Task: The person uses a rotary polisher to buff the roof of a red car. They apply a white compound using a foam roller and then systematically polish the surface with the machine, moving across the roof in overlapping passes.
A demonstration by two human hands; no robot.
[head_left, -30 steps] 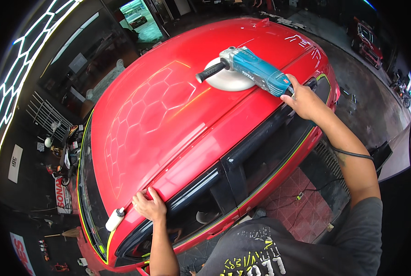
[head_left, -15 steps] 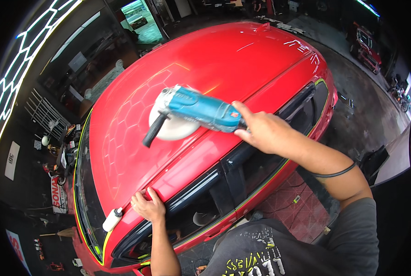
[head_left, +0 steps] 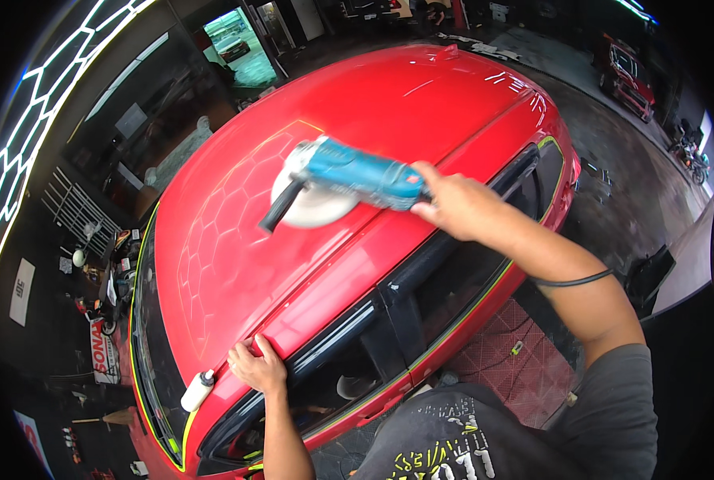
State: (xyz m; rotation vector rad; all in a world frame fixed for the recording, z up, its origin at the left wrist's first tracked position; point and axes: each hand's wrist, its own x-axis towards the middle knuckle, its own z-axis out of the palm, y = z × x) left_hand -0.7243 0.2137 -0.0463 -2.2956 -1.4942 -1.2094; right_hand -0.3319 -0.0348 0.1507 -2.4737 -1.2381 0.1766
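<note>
My right hand [head_left: 459,202] is wrapped round the rear end of a blue electric polisher [head_left: 365,172], arm stretched out over the car. The polisher's round white pad [head_left: 318,210] lies against the glossy red roof [head_left: 389,100]. Its black side handle [head_left: 282,208] sticks out toward the near left, with no hand on it. At the roof's near edge, above the side window, my left hand [head_left: 258,368] rests with fingers apart, holding nothing. Beside it, near the windshield corner, lies a white squeeze bottle [head_left: 198,393].
Yellow-green masking tape [head_left: 187,440] lines the windshield and side windows. A red grid mat [head_left: 505,352] with a cord covers the floor by the car's near side. A metal rack [head_left: 77,208] stands left; another red vehicle [head_left: 630,80] and a motorcycle [head_left: 690,156] are at far right.
The polisher has slid a little farther across the roof and slightly to the right, still in my right hand. My left hand stays at the same place on the roof edge.
</note>
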